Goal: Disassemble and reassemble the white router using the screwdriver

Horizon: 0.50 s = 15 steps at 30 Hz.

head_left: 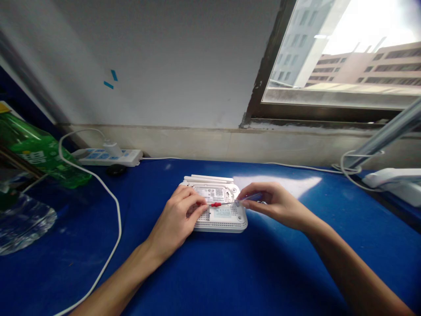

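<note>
Two hands, left [174, 224] and right [272, 206], over a white router [219, 224] at 12 o'clock on your blue desk [158, 281].
Your left fingers [194, 199] curl on its upturned base; your right fingers [245, 197] pinch a clear stick [253, 197] near a red piece [215, 204]: keep it steady.

Left hand [174, 221] on white router [226, 223], right hand [272, 205] pinching clear plastic piece [250, 197]

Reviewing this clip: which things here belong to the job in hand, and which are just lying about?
Job in hand: white router, underside up; left hand on it; right hand pinching a translucent bluish stick; small red piece between the hands.

Lying about: green plastic bottle; power strip; white cable; clear crumpled plastic; silver metal arm.
</note>
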### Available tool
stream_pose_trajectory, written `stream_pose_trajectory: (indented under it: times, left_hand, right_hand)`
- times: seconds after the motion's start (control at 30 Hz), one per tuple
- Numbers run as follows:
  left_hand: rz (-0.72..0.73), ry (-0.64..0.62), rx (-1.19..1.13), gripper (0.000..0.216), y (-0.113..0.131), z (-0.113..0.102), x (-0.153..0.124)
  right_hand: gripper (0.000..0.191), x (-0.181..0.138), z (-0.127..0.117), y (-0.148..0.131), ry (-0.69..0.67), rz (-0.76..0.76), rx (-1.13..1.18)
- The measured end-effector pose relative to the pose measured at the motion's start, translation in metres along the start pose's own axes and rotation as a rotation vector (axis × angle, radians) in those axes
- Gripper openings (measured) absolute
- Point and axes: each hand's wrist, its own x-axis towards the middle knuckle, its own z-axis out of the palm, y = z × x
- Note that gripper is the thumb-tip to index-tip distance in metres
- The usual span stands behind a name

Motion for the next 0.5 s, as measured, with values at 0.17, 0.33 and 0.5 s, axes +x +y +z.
stream_pose_trajectory:
  times: [0.17,0.33,0.5]
  left_hand:
    - [0.087,0.016,-0.018,0.006,0.004,0.002,-0.002]
    - [0.155,0.072,-0.049,0.008,0.009,0.002,-0.004]
    - [0.193,0.098,-0.059,0.011,0.012,0.003,-0.004]
  right_hand:
    - [0.021,0.001,0.022,-0.004,0.019,-0.078,0.084]
    - [0.013,0.003,0.042,-0.009,0.088,-0.154,0.152]
    - [0.018,0.001,0.045,-0.010,0.026,-0.097,0.179]
